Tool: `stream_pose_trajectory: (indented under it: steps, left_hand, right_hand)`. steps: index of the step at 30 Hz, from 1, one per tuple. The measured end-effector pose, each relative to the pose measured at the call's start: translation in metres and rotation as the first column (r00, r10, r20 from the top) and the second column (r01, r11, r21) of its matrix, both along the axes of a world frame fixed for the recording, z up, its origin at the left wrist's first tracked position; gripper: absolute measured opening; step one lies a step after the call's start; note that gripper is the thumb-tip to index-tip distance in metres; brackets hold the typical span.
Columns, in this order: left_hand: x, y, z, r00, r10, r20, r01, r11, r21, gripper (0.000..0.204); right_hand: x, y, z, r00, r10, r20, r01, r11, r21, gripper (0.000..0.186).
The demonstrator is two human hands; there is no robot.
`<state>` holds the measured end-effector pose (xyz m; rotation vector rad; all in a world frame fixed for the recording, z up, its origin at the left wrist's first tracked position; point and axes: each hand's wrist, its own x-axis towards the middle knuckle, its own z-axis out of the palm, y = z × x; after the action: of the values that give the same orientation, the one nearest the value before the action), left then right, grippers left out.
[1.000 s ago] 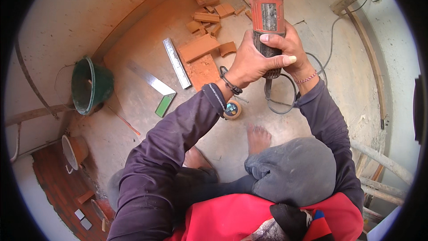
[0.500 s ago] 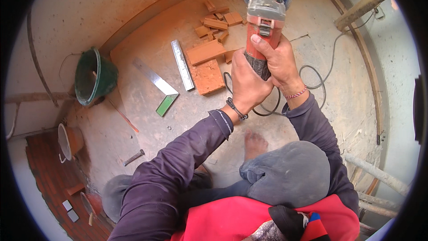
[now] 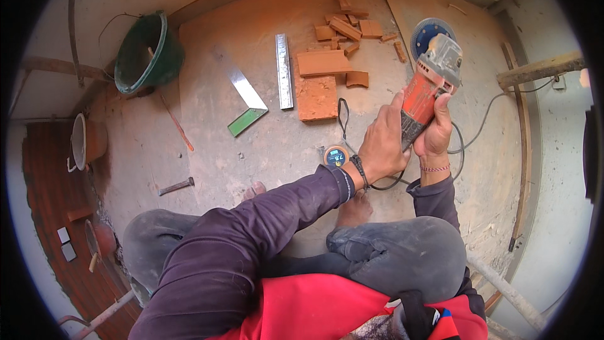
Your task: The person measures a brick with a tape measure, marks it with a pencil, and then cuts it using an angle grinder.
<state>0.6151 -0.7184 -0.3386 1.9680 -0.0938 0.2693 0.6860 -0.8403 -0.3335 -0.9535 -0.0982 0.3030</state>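
Dusty concrete floor. Red clay tile as landmark: steel ruler just left, green-handled square further left, broken tile pieces beyond, tape measure nearer, green bucket far left, hammer near-left.

One label shows: a round face on the tape measure lying on the floor, just beside the wrist of the left hand and near the black cable. The label is a blue-black disc with light markings, ringed in orange. No packages, signs or screens can be made out elsewhere on the floor.
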Motion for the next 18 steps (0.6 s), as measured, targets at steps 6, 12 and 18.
stream_pose_trajectory:
  steps: [6, 12, 18]
  left_hand:
    - [-0.009, -0.003, 0.004, 0.970, -0.090, -0.224, 0.088, 0.996, -0.017, 0.113]
    - [-0.007, -0.005, -0.009, 0.997, 0.003, -0.077, -0.002, 1.000, 0.016, 0.111]
    - [-0.006, -0.007, -0.006, 0.980, -0.014, -0.199, 0.019, 1.000, 0.022, 0.108]
  right_hand:
    - [-0.014, -0.003, -0.012, 0.994, -0.054, -0.094, 0.062, 0.994, 0.085, 0.059]
    - [-0.011, 0.005, -0.012, 0.997, -0.055, -0.047, 0.056, 0.998, 0.025, 0.059]
    - [-0.002, 0.006, -0.018, 0.998, -0.057, -0.038, 0.057, 0.998, 0.002, 0.058]
